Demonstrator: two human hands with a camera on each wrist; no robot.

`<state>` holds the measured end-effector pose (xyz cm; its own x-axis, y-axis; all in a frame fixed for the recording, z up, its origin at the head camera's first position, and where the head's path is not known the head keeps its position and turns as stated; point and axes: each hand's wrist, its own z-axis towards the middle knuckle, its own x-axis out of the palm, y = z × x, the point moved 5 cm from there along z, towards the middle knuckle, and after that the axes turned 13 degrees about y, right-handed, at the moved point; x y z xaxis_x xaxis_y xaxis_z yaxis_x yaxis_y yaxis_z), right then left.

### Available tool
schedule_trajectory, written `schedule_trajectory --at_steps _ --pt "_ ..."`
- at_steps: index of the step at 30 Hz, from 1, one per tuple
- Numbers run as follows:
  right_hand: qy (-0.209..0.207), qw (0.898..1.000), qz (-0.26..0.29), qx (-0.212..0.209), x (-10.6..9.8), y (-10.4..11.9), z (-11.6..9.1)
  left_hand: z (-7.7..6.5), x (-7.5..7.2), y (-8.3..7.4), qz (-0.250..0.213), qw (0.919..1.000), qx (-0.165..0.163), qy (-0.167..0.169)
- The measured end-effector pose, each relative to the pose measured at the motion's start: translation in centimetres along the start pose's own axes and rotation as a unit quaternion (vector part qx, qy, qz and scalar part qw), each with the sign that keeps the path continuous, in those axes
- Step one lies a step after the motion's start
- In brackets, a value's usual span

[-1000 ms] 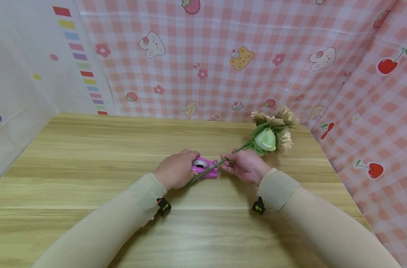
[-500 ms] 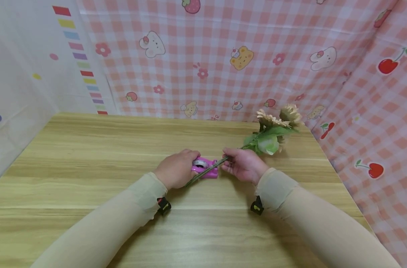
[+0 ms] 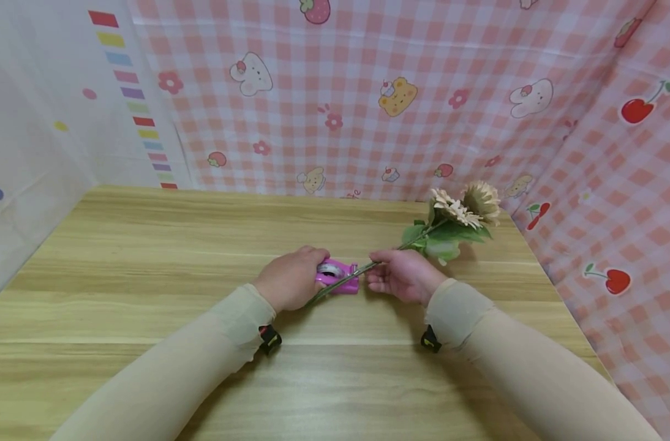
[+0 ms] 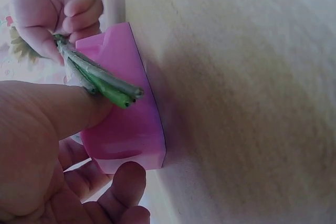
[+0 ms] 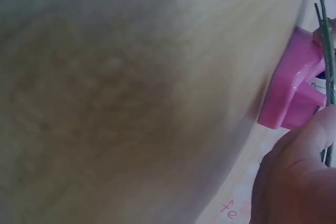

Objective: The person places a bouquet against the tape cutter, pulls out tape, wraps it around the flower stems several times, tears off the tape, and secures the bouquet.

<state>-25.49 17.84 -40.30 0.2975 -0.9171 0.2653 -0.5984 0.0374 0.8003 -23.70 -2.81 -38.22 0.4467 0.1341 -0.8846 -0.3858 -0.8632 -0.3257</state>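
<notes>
My left hand (image 3: 289, 280) grips a pink tape dispenser (image 4: 123, 129) from its left end, the thumb on one side and fingers on the other. A roll of tape (image 3: 328, 268) sits inside it. My right hand (image 3: 408, 275) pinches a bunch of artificial flowers by its thin green stems (image 4: 102, 81), thumb and fingertips around them. The stems slant across the dispenser, their cut ends close by my left thumb. Beyond the right hand spread pale peach blossoms (image 3: 481, 202) and green leaves (image 3: 457, 233). The right wrist view shows the dispenser's pink body beside the stems.
Both hands work over a light wood-grain table (image 3: 164, 257). A pink checked cloth (image 3: 291, 104) with cartoon prints hangs behind it, and a similar cloth (image 3: 643, 202) lines the right side. White dotted cloth (image 3: 32, 147) hangs at the left.
The flower bunch has turned in my right hand: the pale green rose rolled down and under, while the peach blossoms swung rightward. My left hand and the tape dispenser have stayed in place.
</notes>
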Motion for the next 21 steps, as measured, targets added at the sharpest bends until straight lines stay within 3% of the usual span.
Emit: schedule_trajectory --at_steps 7,21 --pt "0.030 0.999 0.029 -0.016 0.07 0.40 -0.54 -0.05 -0.02 -0.11 0.000 1.0000 -0.002 0.003" --pt "0.027 0.996 0.063 -0.056 0.05 0.37 -0.48 0.01 0.03 -0.05 0.003 1.0000 -0.002 0.003"
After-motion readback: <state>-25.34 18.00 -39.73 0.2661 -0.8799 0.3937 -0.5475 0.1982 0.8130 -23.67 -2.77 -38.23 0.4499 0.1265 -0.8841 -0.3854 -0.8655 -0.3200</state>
